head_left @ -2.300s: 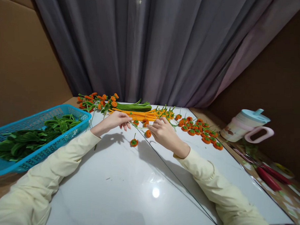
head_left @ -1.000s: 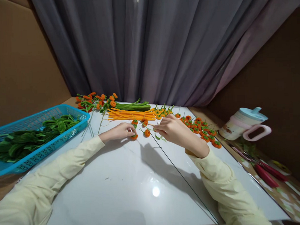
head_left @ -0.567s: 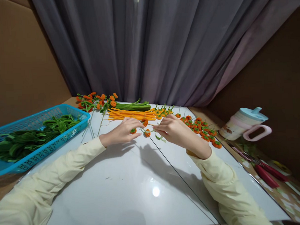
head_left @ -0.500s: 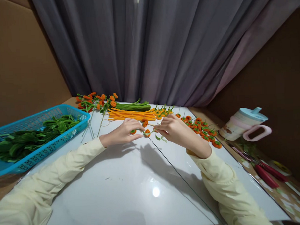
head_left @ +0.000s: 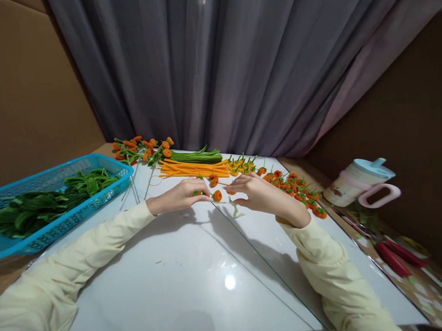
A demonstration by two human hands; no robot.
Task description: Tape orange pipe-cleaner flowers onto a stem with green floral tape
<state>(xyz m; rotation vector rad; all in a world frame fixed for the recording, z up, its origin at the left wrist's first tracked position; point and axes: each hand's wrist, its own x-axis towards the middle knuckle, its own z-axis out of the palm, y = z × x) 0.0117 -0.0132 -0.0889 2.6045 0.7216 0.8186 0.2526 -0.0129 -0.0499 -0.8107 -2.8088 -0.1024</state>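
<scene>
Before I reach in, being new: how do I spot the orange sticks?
On the white table, look toward the curtain. The orange sticks lie just in front of the green stems. They are long and straight, unlike the round orange flowers nearby.

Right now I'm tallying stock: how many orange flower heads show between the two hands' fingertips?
2: a nearer head, and a farther head beyond it. Left hand and right hand may hide more.

Has a grey-purple curtain [head_left: 209,73] hanging in folds across the back, shows brown panels [head_left: 27,91] on both sides, and catches a round glare [head_left: 230,282] on the glossy white tabletop [head_left: 157,300].
</scene>
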